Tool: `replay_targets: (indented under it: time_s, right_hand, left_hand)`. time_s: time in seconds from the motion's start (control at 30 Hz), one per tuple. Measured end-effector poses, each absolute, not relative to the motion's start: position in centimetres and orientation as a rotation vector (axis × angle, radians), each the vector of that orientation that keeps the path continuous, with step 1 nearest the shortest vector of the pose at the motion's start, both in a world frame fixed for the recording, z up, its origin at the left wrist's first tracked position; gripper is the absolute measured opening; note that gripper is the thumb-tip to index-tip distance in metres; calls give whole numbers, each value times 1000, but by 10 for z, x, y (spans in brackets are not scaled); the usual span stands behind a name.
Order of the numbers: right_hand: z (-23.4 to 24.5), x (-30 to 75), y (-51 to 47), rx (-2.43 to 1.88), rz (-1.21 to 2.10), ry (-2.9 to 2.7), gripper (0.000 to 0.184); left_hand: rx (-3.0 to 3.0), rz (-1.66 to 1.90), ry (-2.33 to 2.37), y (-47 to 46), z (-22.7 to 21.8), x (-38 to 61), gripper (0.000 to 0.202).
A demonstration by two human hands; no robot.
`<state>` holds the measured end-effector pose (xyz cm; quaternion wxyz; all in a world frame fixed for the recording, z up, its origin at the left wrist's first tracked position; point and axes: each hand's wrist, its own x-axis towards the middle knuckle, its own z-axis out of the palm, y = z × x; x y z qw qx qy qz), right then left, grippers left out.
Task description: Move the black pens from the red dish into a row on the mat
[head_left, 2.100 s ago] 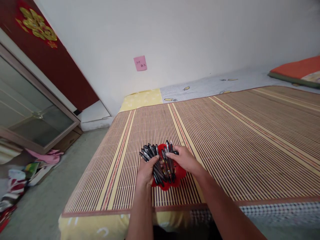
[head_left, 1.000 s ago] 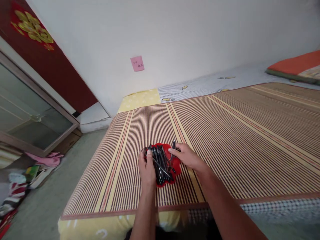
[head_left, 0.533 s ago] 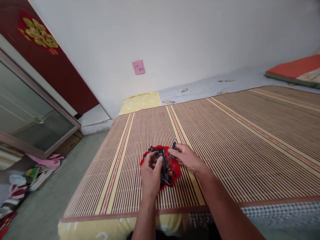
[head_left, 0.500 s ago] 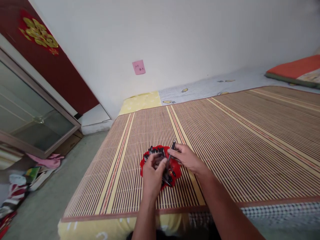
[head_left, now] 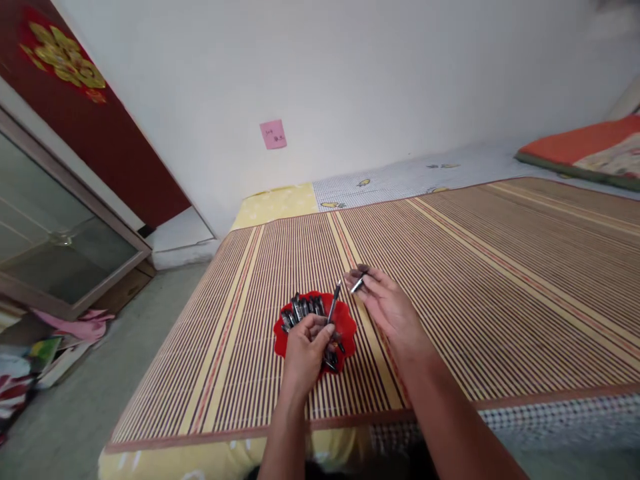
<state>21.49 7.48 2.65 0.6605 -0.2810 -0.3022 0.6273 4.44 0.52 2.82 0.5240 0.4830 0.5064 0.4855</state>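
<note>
Right hand (head_left: 389,307) has drawn away, holding a silvery piece (head_left: 357,285); left hand (head_left: 306,347) holds a pen (head_left: 335,300) over the red dish (head_left: 346,323) near the mat's (head_left: 450,300) front edge.

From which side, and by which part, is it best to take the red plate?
Probably take the plate by its right rim, coming from the right: its wavy edge is bare there, while pens crowd the far left and the left hand is over the near left.

Soft, muted light; right fingers (head_left: 379,280) blurred; edges stretched.
</note>
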Motion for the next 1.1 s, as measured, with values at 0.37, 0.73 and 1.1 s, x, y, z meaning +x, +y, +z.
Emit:
replay_targets:
  time_s: [0.37, 0.73, 1.1]
  right_hand:
    - [41, 218, 70, -559, 1261, -684, 19]
    - [46, 225, 68, -650, 1236, -810, 22]
    - [52, 226, 64, -667, 1282, -901, 22]
  left_hand:
    - [1345, 1096, 1263, 5, 31, 50, 16]
    - [1453, 1091, 1307, 5, 27, 47, 15]
    - [1447, 1107, 1316, 2, 33, 48, 14]
